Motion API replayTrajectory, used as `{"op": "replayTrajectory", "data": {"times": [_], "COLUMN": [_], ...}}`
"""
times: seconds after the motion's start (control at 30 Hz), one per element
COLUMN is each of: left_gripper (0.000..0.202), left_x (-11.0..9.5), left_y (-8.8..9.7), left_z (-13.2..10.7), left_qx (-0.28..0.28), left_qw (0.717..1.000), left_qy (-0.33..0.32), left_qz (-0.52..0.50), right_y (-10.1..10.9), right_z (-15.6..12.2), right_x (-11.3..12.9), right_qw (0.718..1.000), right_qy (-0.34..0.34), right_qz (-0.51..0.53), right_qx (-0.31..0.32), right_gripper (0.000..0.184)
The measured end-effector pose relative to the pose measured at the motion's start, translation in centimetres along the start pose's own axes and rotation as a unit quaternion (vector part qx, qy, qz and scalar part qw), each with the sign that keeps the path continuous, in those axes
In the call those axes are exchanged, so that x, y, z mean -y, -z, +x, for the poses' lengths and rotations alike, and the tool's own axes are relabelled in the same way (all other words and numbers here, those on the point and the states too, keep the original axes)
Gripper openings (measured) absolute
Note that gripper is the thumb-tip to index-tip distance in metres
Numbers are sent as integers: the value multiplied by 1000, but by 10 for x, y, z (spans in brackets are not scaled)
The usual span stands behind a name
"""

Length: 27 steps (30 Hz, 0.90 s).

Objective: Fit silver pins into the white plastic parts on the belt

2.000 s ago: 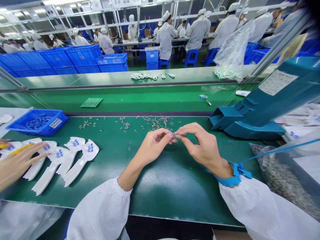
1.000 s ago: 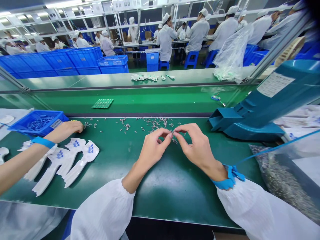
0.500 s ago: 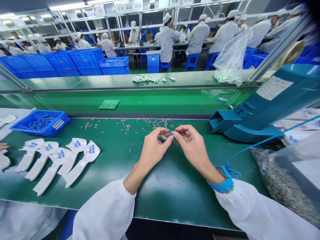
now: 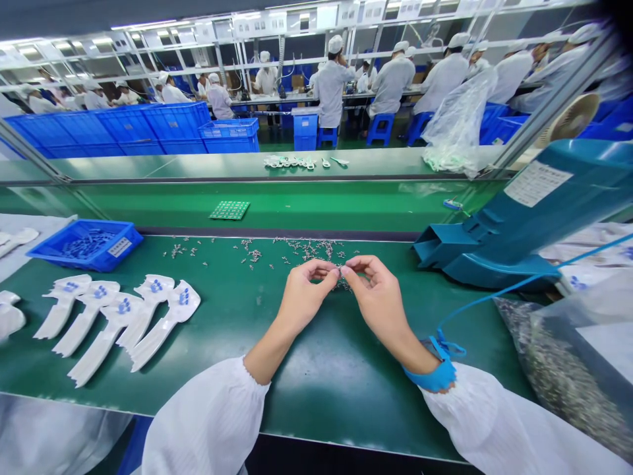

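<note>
My left hand (image 4: 306,290) and my right hand (image 4: 378,293) meet above the green worktable (image 4: 341,389), thumb and index finger pinched on each. Their fingertips nearly touch. Anything between them is too small to make out. Just beyond and below my fingers lie many tiny metal parts (image 4: 319,248), loosely scattered. A smaller group of the same metal parts (image 4: 178,250) lies farther left. Around my right wrist sits a blue wrist strap (image 4: 435,376) with a cord running off to the right.
White curved plastic pieces (image 4: 171,316) with blue marks lie at left, below a blue bin (image 4: 86,244) of small blue parts. A teal bin (image 4: 499,231) and a bag of metal parts (image 4: 568,369) stand right. A circuit board panel (image 4: 230,210) lies on the green belt (image 4: 316,204).
My fingertips have drawn closer together and lower. The circuit board panel and a small blue item on the belt have shifted right. A co-worker's hand has left the left edge.
</note>
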<state>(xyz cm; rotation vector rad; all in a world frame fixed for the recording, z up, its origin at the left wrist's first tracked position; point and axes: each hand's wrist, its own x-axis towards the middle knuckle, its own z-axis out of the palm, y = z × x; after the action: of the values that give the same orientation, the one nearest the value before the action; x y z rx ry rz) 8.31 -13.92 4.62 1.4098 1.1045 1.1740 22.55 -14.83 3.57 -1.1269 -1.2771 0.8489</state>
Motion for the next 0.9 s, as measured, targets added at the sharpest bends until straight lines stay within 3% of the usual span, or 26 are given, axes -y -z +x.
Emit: {"op": "replayTrajectory", "data": {"times": [0.17,0.3,0.37,0.43,0.5,0.57,0.63,0.7,0.8,0.9], "left_gripper": [17,27,32,35,37,40,40,37,35,43], "left_x": [0,-9,-10,-8,-7,-10,-21,-36,-49,-32], "left_y": [-1,-4,-4,-1,4,8,15,26,61,118], "left_z": [1,1,2,4,6,6,1,-11,-43,-87], "left_qx": [-12,17,27,34,31,18,4,-7,-62,-183], "left_qw": [1000,1000,1000,999,999,1000,999,995,955,862], "left_qy": [-8,-1,-10,-16,-8,-6,-12,-28,-84,-107], "left_qz": [23,4,-10,-19,-8,18,41,96,277,460], "right_y": [-3,1,14,44,90,144,195,232,256,236], "right_z": [0,2,11,29,50,73,95,113,121,103], "right_x": [-4,8,22,43,73,102,123,133,133,123], "right_qw": [999,998,994,979,939,872,796,792,804,799], "right_qy": [-31,46,83,124,180,227,241,224,212,253], "right_qz": [37,-32,-74,-147,-259,-368,-484,-508,-527,-515], "right_qx": [-1,1,-18,-69,-140,-230,-271,-254,-175,-180], "right_gripper": [22,14,12,14,17,16,12,11,21,19]}}
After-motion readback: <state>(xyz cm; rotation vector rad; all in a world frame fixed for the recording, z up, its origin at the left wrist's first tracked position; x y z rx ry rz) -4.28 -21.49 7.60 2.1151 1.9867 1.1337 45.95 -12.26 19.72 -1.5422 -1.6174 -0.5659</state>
